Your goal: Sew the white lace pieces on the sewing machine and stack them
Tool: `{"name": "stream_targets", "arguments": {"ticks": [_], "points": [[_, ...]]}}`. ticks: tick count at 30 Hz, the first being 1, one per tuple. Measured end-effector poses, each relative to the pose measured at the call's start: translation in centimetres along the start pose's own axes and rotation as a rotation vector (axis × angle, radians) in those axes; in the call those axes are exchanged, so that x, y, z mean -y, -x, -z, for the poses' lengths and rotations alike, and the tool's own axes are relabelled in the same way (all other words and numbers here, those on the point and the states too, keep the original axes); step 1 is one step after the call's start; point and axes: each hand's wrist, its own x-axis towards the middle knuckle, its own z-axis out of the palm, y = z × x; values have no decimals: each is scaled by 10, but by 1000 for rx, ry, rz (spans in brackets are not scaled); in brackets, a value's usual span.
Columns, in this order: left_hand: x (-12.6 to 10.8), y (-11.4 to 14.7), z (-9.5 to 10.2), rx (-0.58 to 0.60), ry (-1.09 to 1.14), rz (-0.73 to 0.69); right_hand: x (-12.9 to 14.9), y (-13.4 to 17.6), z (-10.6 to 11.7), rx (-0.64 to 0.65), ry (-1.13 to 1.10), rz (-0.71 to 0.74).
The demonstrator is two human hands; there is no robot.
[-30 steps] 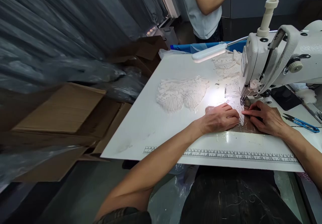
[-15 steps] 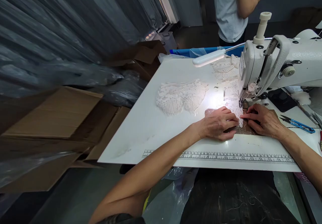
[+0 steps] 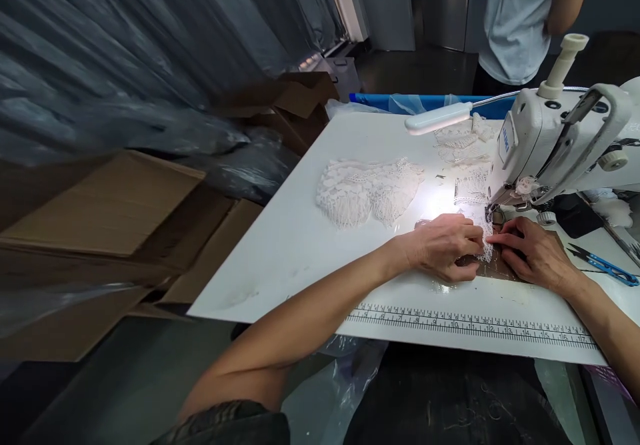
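From where I'm standing, the sewing machine (image 3: 527, 131) is wearing a small label (image 3: 506, 141) on its end, in blue letters that look like JUKI. A strip of white lace (image 3: 487, 248) is lying just below the needle area, between the person's two hands. The left hand (image 3: 447, 248) is resting on its near side, palm down with fingers curled; I can't tell whether they are pinching the lace or only pressing it. The right hand (image 3: 535, 255) is sitting loosely half-open, forefinger touching the lace's edge, a gap showing between finger and thumb. A brown sheet (image 3: 500, 269) is showing beneath. Along the front of the white table (image 3: 280, 251), a printed ruler (image 3: 470, 329) is running under the left forearm, its larger numbers reading from about 5 to 17. Blue-handled snips (image 3: 607, 266) are lying just beyond the right wrist. More lace (image 3: 370, 191) is lying well to the left, and a slim lamp (image 3: 439, 118) is lighting the work. Behind, another person (image 3: 520, 25) in a pale top is standing.
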Motion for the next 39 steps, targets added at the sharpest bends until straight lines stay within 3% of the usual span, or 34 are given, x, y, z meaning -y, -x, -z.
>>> {"name": "stream_targets", "arguments": {"ticks": [22, 39], "points": [[3, 4, -2, -15, -29, 88, 5, -10, -5, 171, 176, -169], [5, 1, -4, 44, -125, 136, 10, -8, -2, 120, 161, -112]]}}
